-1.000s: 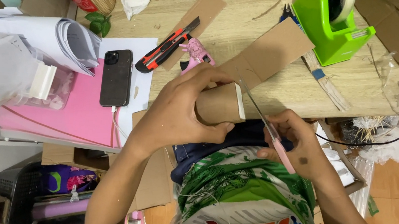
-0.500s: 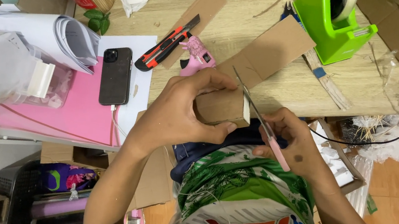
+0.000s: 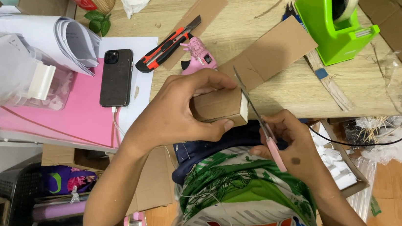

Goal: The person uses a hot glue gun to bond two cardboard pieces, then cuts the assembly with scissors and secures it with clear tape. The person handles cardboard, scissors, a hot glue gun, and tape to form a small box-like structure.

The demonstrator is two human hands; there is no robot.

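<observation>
The cardboard tube point(image 3: 219, 105) looks shorter in the left hand point(image 3: 176, 113) than it did a second ago: then a long stretch of it stuck out past the fingers, now only a short stub shows, with its pale cut end facing the scissors point(image 3: 259, 121). The left hand has shifted a little towards the desk edge and its fingers are wrapped around the tube, thumb underneath, gripping it firmly. The right hand point(image 3: 293, 146) has stayed in much the same place; its fingers are closed through the pink handles of the scissors, and the blade points up and away, just beside the tube's cut end. Whether the blade touches the cardboard cannot be told. Tube and scissors are held above the person's lap, just in front of the wooden desk point(image 3: 263, 79).

On the desk nothing else has moved. A flat cardboard piece point(image 3: 270, 53) lies just beyond the hands, with a pink glue gun point(image 3: 199, 56) and a red and black utility knife point(image 3: 168, 46) beside it. A black phone point(image 3: 116, 77) rests on a pink sheet point(image 3: 70, 117), plugged into a white cable. A green tape dispenser point(image 3: 334, 25) holds a roll of tape. To the right, an open cardboard box point(image 3: 348, 166) holds small white blocks. At lower left a dark plastic crate point(image 3: 19, 194) holds rolls of coloured material.
</observation>
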